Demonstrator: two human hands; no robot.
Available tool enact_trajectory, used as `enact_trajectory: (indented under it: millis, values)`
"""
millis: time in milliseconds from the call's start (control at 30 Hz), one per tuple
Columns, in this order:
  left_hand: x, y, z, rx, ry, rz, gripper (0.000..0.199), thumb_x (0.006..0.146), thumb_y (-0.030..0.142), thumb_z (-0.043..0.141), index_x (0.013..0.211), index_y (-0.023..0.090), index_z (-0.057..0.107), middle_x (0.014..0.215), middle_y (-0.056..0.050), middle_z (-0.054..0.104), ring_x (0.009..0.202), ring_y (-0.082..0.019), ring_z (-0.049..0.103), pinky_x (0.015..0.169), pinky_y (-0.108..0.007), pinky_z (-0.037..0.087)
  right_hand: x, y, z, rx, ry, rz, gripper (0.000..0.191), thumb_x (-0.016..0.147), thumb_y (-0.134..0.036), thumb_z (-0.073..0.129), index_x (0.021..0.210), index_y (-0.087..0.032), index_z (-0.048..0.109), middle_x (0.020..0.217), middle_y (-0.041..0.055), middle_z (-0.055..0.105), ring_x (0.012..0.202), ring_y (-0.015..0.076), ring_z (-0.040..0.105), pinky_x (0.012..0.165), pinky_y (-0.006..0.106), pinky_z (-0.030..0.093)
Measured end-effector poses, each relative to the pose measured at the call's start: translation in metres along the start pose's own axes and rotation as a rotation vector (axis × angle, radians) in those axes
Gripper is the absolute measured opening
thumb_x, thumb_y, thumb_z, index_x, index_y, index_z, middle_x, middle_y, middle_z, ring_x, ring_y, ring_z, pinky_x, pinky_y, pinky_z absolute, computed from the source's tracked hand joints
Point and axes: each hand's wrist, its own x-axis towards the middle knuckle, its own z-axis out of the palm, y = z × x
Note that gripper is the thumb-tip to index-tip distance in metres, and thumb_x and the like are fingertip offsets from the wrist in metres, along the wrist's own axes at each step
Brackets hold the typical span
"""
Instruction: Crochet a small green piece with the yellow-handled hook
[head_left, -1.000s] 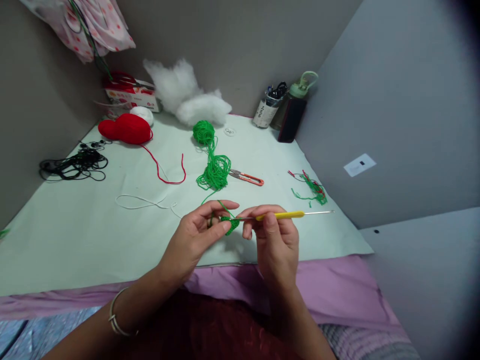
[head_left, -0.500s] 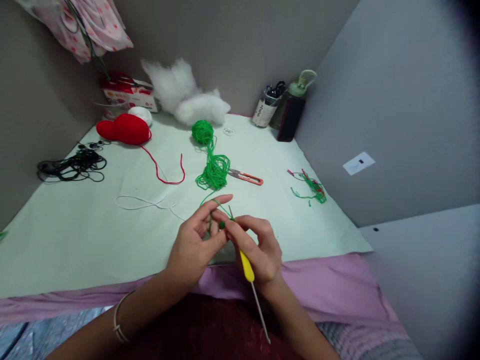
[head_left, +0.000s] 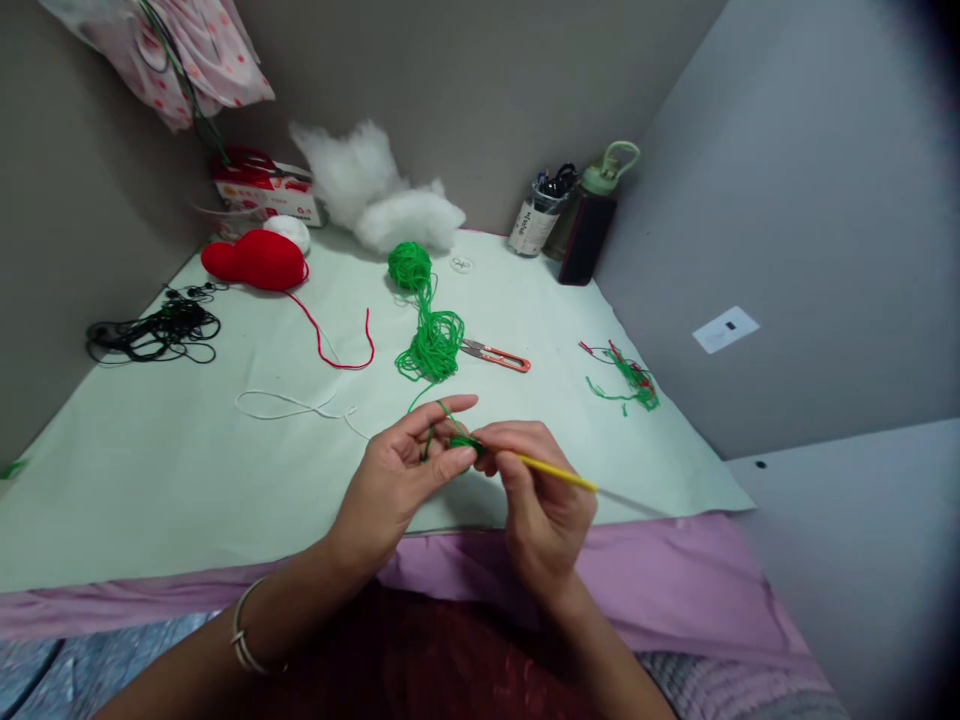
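Observation:
My left hand (head_left: 397, 470) pinches a small piece of green crochet work (head_left: 466, 442) between thumb and fingers. Green yarn runs over its raised index finger and back to the loose green yarn (head_left: 431, 345) on the table. In my right hand (head_left: 551, 500) is a crochet hook with a yellow handle (head_left: 559, 471), held like a pencil. Its tip meets the green work at my left fingertips, and the metal back end points out to the right. The exact stitch is too small to make out.
Behind the hands lie a green yarn ball (head_left: 409, 266) and orange thread snips (head_left: 496, 356). Red crocheted piece (head_left: 259, 260), black cord (head_left: 161, 325) and white yarn (head_left: 285, 403) are at left. White stuffing (head_left: 409, 215), a pen cup (head_left: 534, 220) and a bottle (head_left: 600, 185) stand behind; yarn scraps (head_left: 634, 380) lie right.
My right hand has turned the hook from pointing down toward me to nearly level, its back end swung out to the right. The left hand still holds the green work.

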Motion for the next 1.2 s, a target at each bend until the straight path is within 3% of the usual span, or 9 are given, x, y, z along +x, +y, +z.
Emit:
enact_trajectory:
  millis: [133, 233, 333, 400, 467, 700, 867, 1067, 1200]
  values:
    - [0.002, 0.004, 0.001, -0.205, -0.026, -0.19, 0.046, 0.082, 0.028, 0.09, 0.126, 0.021, 0.08, 0.077, 0.004, 0.059, 0.06, -0.007, 0.042, 0.072, -0.023, 0.048, -0.007, 0.002, -0.005, -0.294, -0.052, -0.217, 0.033, 0.099, -0.011, 0.068, 0.122, -0.032, 0.079, 0.111, 0.0056, 0.08, 0.094, 0.0207, 0.076, 0.076, 0.034, 0.065]
    - [0.005, 0.009, -0.003, -0.295, -0.062, -0.277, 0.033, 0.084, 0.025, 0.087, 0.116, 0.019, 0.085, 0.067, 0.009, 0.046, 0.051, -0.004, 0.023, 0.078, -0.024, 0.052, -0.003, 0.001, -0.007, -0.094, 0.066, -0.067, 0.026, 0.103, -0.015, 0.062, 0.115, -0.029, 0.079, 0.097, 0.0045, 0.078, 0.081, 0.0185, 0.073, 0.068, 0.034, 0.061]
    - [0.005, 0.009, -0.006, -0.224, -0.034, -0.175, 0.027, 0.083, 0.024, 0.088, 0.11, 0.022, 0.086, 0.074, 0.006, 0.058, 0.055, -0.005, 0.035, 0.08, -0.024, 0.051, 0.004, 0.0, -0.006, 0.234, 0.109, 0.164, 0.022, 0.106, -0.021, 0.059, 0.103, -0.027, 0.08, 0.089, 0.0017, 0.074, 0.065, 0.0125, 0.065, 0.059, 0.028, 0.054]
    - [0.003, 0.007, -0.006, -0.13, -0.045, -0.092, 0.028, 0.083, 0.025, 0.089, 0.111, 0.024, 0.085, 0.087, 0.001, 0.07, 0.07, -0.01, 0.055, 0.081, -0.025, 0.051, 0.007, 0.0, -0.004, 0.328, 0.051, 0.198, 0.019, 0.105, -0.025, 0.062, 0.102, -0.028, 0.081, 0.093, 0.0023, 0.077, 0.068, 0.0124, 0.065, 0.06, 0.027, 0.054]
    - [0.001, 0.004, -0.005, -0.044, -0.072, -0.031, 0.028, 0.087, 0.027, 0.086, 0.115, 0.026, 0.084, 0.099, -0.003, 0.076, 0.09, -0.016, 0.064, 0.086, -0.027, 0.05, 0.007, 0.0, -0.003, 0.33, 0.026, 0.214, 0.017, 0.104, -0.026, 0.065, 0.102, -0.027, 0.082, 0.095, 0.0029, 0.079, 0.071, 0.0129, 0.066, 0.062, 0.027, 0.054]
    - [-0.001, 0.002, -0.013, 0.169, -0.058, 0.041, 0.023, 0.093, 0.032, 0.081, 0.116, 0.032, 0.083, 0.096, 0.0, 0.07, 0.091, -0.016, 0.056, 0.081, -0.026, 0.043, 0.007, 0.002, -0.006, 0.498, 0.04, 0.393, 0.023, 0.108, -0.033, 0.059, 0.099, -0.023, 0.077, 0.091, 0.0035, 0.08, 0.064, 0.0119, 0.067, 0.061, 0.027, 0.053]
    - [-0.001, 0.003, -0.013, 0.261, -0.025, 0.073, 0.024, 0.092, 0.028, 0.079, 0.117, 0.031, 0.083, 0.093, -0.001, 0.067, 0.089, -0.017, 0.056, 0.082, -0.028, 0.043, 0.007, -0.001, -0.009, 0.452, 0.015, 0.324, 0.023, 0.11, -0.029, 0.053, 0.103, -0.024, 0.074, 0.096, 0.0028, 0.081, 0.067, 0.0114, 0.071, 0.063, 0.027, 0.056]
    - [-0.001, 0.005, -0.007, 0.423, 0.073, 0.218, 0.025, 0.088, 0.016, 0.078, 0.109, 0.029, 0.083, 0.081, 0.004, 0.058, 0.071, -0.012, 0.05, 0.074, -0.026, 0.043, -0.003, -0.004, -0.012, 0.087, -0.059, 0.081, 0.027, 0.108, -0.015, 0.051, 0.118, -0.026, 0.074, 0.101, 0.001, 0.079, 0.077, 0.0115, 0.073, 0.072, 0.028, 0.059]
    - [-0.002, 0.007, -0.006, 0.452, 0.095, 0.269, 0.026, 0.086, 0.014, 0.078, 0.107, 0.028, 0.083, 0.084, 0.003, 0.061, 0.07, -0.012, 0.051, 0.072, -0.026, 0.044, -0.005, -0.003, -0.011, 0.049, -0.041, -0.061, 0.029, 0.106, -0.011, 0.054, 0.124, -0.026, 0.071, 0.104, 0.0018, 0.079, 0.082, 0.0132, 0.074, 0.075, 0.03, 0.061]
